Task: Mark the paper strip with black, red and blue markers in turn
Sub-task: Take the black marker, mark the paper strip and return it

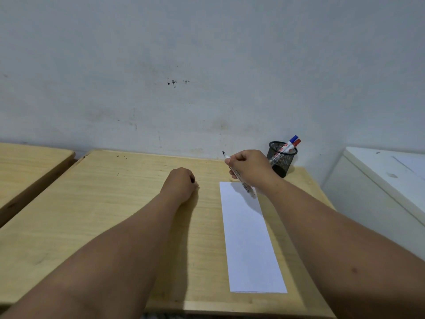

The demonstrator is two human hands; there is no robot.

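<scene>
A long white paper strip [249, 240] lies on the wooden table [110, 203], right of centre, and shows no marks. My right hand [250, 166] hovers over the strip's far end and grips the black marker [243, 183]. The marker is uncapped; its black tip points up and away from me. My left hand [181, 183] rests on the table left of the strip, closed into a fist, with something small and dark just visible between its fingers. The red marker [294, 144] and the blue marker [291, 141] stand capped in a black mesh pen cup [281, 158] behind my right hand.
A stained wall runs close behind the table. A second wooden table [30, 166] sits to the left across a narrow gap. A white cabinet [381, 180] stands to the right of the table.
</scene>
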